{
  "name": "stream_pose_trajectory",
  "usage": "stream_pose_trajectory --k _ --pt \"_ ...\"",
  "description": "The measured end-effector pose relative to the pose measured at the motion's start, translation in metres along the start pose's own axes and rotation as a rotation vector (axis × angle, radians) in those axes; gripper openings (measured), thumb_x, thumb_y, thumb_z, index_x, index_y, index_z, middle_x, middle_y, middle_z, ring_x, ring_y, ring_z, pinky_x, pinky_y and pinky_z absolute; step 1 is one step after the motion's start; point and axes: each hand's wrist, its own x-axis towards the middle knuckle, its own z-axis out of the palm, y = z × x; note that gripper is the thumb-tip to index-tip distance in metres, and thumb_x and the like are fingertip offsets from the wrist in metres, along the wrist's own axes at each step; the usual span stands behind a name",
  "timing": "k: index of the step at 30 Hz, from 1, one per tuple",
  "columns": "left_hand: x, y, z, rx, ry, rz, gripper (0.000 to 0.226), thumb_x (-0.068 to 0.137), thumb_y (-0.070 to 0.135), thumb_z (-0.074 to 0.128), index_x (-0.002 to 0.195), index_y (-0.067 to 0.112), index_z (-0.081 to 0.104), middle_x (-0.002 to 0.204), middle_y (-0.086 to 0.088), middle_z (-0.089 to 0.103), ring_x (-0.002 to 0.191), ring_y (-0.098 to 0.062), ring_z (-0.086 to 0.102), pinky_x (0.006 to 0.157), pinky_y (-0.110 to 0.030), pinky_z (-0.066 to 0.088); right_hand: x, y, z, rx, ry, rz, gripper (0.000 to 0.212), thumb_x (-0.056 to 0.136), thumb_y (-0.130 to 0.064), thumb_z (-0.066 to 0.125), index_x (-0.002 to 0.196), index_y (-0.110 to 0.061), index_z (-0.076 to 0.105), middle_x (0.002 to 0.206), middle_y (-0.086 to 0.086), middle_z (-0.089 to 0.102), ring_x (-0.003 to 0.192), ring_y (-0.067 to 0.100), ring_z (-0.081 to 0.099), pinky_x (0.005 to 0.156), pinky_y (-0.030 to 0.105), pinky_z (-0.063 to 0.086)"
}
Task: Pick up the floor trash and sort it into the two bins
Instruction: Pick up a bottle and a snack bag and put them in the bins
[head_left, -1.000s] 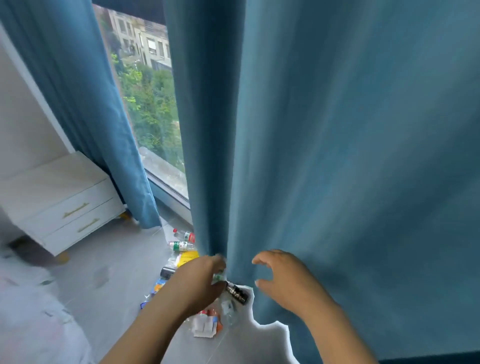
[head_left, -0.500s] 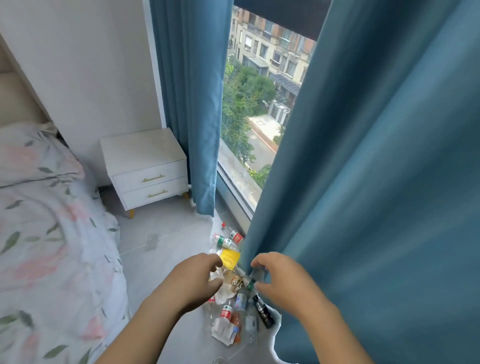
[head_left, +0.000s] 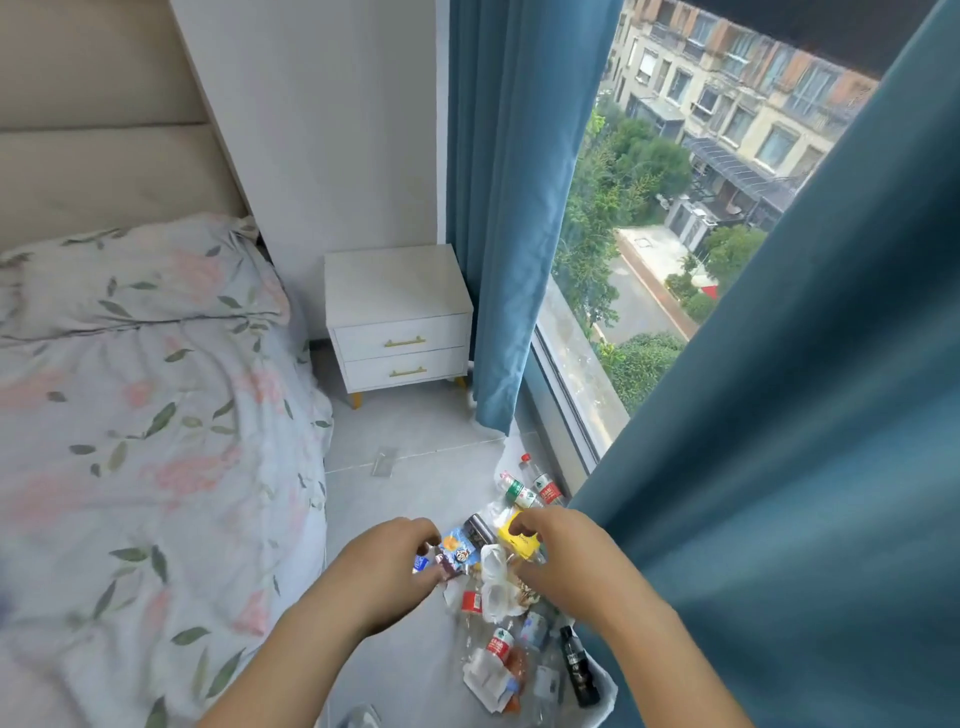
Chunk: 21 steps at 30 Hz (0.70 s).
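The left hand (head_left: 387, 564) and right hand (head_left: 566, 556) curl over the littered bottles (head_left: 521, 493); whether either grips anything is unclear.

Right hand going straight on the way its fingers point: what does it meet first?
Most likely the yellow packet on the floor. The right hand's curled fingertips overlap its near edge in this view, though depth is unclear, so I cannot tell whether they touch it.
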Motion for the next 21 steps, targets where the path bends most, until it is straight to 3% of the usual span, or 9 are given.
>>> stream_pose_trajectory --k 6,15,21 --pt "0.027 -0.030 -0.016 -0.043 0.008 -0.037 0.032 0.092 0.032 0.051 0.124 0.029 0.052 0.122 0.011 0.056 0.108 -0.009 0.054 0.091 -0.020 0.042 0.041 -0.011 0.004 -0.042 -0.045 -0.020 0.036 0.088 -0.021 0.057 0.124 -0.025 0.057 0.121 -0.008 0.060 0.110 0.011 0.054 0.088 0.023 0.046" --pt "0.095 -0.110 -0.050 -0.048 -0.038 -0.039 0.033 0.092 0.034 0.052 0.125 0.028 0.051 0.122 0.011 0.055 0.107 -0.010 0.055 0.091 -0.021 0.044 0.127 -0.042 0.036 -0.014 -0.091 0.091 0.041 0.087 -0.018 0.056 0.128 -0.025 0.056 0.124 -0.008 0.061 0.109 0.011 0.057 0.080 0.017 0.043" --pt "0.152 -0.156 -0.051 -0.027 -0.064 -0.060 0.033 0.093 0.034 0.051 0.125 0.025 0.051 0.124 0.008 0.055 0.105 -0.013 0.055 0.085 -0.021 0.040 0.186 -0.044 0.065 -0.015 -0.102 0.178 0.041 0.086 -0.017 0.054 0.127 -0.024 0.057 0.122 -0.005 0.062 0.107 0.013 0.058 0.083 0.024 0.049"
